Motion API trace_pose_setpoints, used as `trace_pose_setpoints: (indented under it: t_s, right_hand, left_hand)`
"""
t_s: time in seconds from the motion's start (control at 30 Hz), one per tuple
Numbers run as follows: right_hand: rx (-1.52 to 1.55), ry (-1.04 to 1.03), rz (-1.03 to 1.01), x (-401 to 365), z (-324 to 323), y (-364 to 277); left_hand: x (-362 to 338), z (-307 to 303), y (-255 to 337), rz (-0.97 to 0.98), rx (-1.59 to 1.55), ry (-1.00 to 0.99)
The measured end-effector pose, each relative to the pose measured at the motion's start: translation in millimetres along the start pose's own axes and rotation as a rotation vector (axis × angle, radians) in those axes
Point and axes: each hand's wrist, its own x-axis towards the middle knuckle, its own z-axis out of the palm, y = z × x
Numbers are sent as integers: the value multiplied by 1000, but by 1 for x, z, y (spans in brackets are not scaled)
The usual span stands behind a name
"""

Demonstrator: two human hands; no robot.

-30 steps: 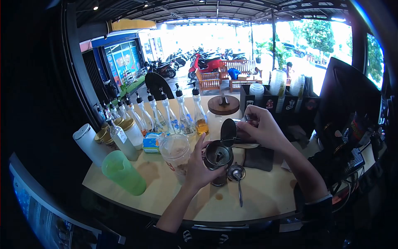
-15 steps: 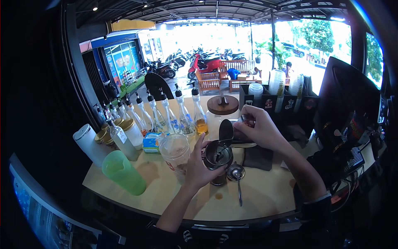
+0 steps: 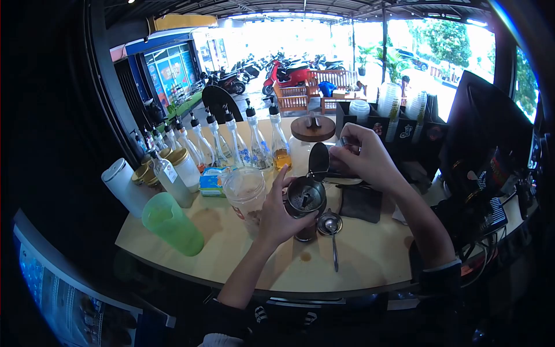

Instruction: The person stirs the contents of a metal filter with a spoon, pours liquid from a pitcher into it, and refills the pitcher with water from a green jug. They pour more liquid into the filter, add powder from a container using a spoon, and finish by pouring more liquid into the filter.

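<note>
My left hand (image 3: pixel 278 215) is wrapped around a metal moka pot (image 3: pixel 305 196), whose open top faces me with a dark upright piece inside. Its dark oval lid (image 3: pixel 319 158) stands raised at the far side. My right hand (image 3: pixel 367 155) is closed in a pinch just right of the lid, around a small part with a shiny end; I cannot tell what it is. A dark cylindrical base (image 3: pixel 306 234) shows partly below the pot. Right of that, a spoon (image 3: pixel 335 251) rests with its bowl over a small round metal dish (image 3: pixel 329 222).
Beside my left hand stand a clear plastic jar (image 3: pixel 244 185) and a green pitcher (image 3: pixel 173 225). Pump bottles (image 3: pixel 253 141) line the back edge. A wooden-lidded jar (image 3: pixel 313 128), a dark cloth (image 3: pixel 361 203) and a black cup holder (image 3: pixel 399 128) lie behind and right.
The view has shifted slightly, with the counter higher in the frame. The lid stands higher above the pot, and my right hand has risen a little.
</note>
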Motion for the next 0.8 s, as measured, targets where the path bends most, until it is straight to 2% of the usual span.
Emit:
trace_pose_setpoints:
  t_s: [0.23, 0.6, 0.67, 0.8]
  right_hand:
    - [87, -7, -1, -1, 5, 0]
    - [47, 18, -35, 6, 14, -3]
    - [48, 24, -38, 8, 15, 1]
    - [107, 39, -48, 12, 17, 13]
  left_hand:
    - [2, 1, -2, 9, -32, -1]
    - [5, -1, 3, -65, -60, -27]
    - [5, -1, 0, 11, -6, -14]
    - [6, -1, 3, -4, -19, -27]
